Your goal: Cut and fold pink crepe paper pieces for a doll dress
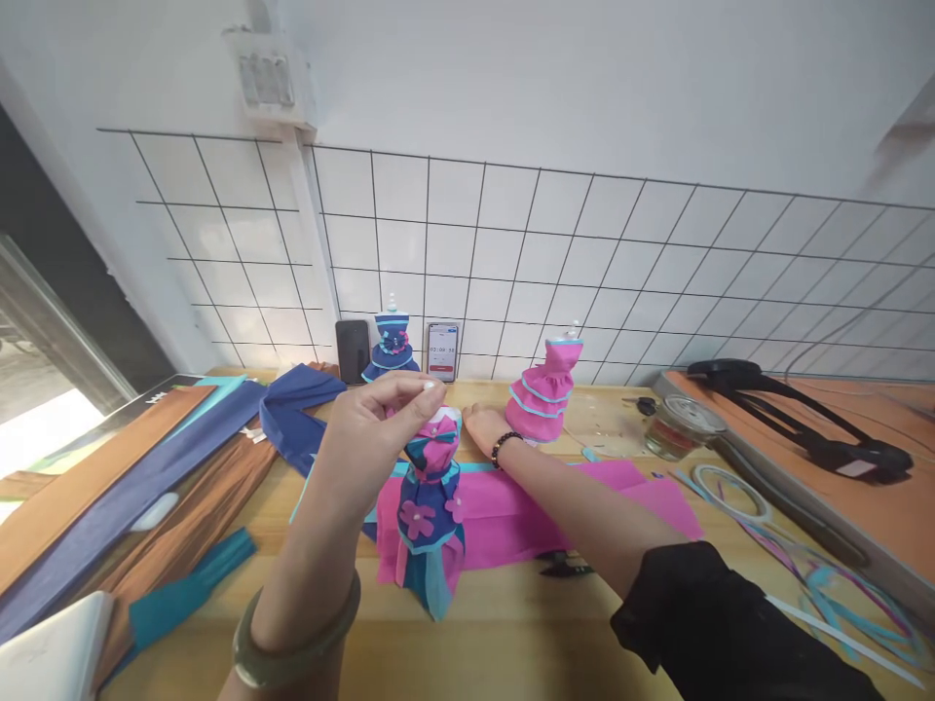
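My left hand [376,419], closed in a pinch at the top of a small dress form, has a small white bead-like piece [429,387] between thumb and fingers. Whether that piece is joined to the form cannot be told. The form wears a blue and pink dress [430,492] with pink flowers and teal tails. Behind it, my right hand [486,428] is low over the table, fingers curled; their tips and anything in them are hidden. Just right of that hand stands a pink tiered dress on a form [544,394]. Pink fabric [504,511] lies beneath the right forearm.
A navy dress on a form [391,346] stands at the back between a dark phone [353,350] and a phone showing a timer [442,350]. Fabric strips [197,487] cover the left. A glass jar [683,425], ribbon rolls [730,492] and a black tool [562,565] are right.
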Motion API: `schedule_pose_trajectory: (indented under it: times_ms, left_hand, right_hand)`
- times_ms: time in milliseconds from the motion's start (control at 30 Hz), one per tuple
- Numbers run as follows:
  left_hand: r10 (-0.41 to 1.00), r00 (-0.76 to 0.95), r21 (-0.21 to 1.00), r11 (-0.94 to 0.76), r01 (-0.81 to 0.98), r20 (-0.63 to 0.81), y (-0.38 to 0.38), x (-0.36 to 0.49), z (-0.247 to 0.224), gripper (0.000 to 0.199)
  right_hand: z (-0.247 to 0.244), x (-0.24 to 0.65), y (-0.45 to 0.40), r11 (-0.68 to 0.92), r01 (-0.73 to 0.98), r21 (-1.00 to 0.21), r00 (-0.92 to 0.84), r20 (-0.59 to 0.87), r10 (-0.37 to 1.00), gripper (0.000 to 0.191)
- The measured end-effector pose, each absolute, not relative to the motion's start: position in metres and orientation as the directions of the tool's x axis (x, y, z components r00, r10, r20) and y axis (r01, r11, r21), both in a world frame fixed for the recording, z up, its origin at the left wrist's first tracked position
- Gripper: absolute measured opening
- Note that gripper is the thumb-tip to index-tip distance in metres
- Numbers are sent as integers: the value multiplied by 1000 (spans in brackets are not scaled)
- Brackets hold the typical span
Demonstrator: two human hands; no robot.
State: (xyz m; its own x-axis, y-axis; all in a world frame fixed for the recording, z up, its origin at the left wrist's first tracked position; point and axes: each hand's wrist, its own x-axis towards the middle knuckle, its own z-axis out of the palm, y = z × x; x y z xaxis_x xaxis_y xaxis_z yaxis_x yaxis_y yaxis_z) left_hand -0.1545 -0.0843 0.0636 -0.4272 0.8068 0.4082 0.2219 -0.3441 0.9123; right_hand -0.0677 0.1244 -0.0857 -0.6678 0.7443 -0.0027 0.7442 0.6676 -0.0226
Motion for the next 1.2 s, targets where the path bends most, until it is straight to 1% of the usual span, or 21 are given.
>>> schedule_pose_trajectory:
  times_ms: [133,233,300,367,467,500,533,567,600,700,800,900,1033,1133,1200]
  left_hand:
    - [811,-429,917,-332,223,398,-84,-153,63,14]
    - [818,-444,931,-320,177,365,-83,-152,64,16]
    - [819,-454,936,-320,144,350,-83,-151,64,17]
    - [815,-463,936,-327,128,348,-82,-149,64,17]
    - [823,-460,939,-334,81,332,-80,-142,63,17]
    - [833,-452,941,-334,49,319,-79,-139,63,17]
    - [846,-439,943,-332,9,302,-78,-134,62,17]
    - [858,-426,943,-331,-35,286,-77,-130,61,17]
    - [870,-412,940,-332,-79,273,-76,-125,61,16]
    - [902,-361,925,-324,-200,238,-76,-110,60,17]
    - [926,-315,912,-299,-281,206,-78,-99,60,20]
    - [926,-308,900,-311,-304,216,-82,-94,61,20]
    - [926,-287,880,-337,-335,246,-87,-93,64,14]
    - [929,-256,853,-351,-386,266,-91,-92,66,13]
    - [932,-233,839,-352,-415,276,-92,-90,67,13]
  right_hand:
    - [-83,-63,123,645,749,-153,-649,31,760,31]
    - [-75,-57,114,638,709,-301,-648,80,758,31]
    - [-67,-48,103,633,653,-416,-649,125,751,37]
    - [-57,-34,87,618,586,-524,-641,167,749,44]
    - [-39,-3,56,591,479,-649,-605,244,758,45]
    - [-33,10,45,566,354,-745,-560,316,766,43]
    - [-28,23,33,557,260,-789,-512,376,772,41]
    - [-24,35,21,565,211,-798,-465,426,776,38]
    - [-20,47,9,587,194,-786,-427,471,772,35]
    - [-12,76,-25,668,251,-701,-382,562,733,31]
    - [-3,92,-51,785,331,-524,-387,683,619,25]
    - [10,94,-68,886,335,-321,-452,770,450,23]
    - [26,85,-76,953,283,-107,-576,776,258,21]
    - [33,75,-78,968,245,58,-622,776,110,19]
    - [37,70,-79,961,236,144,-641,767,42,18]
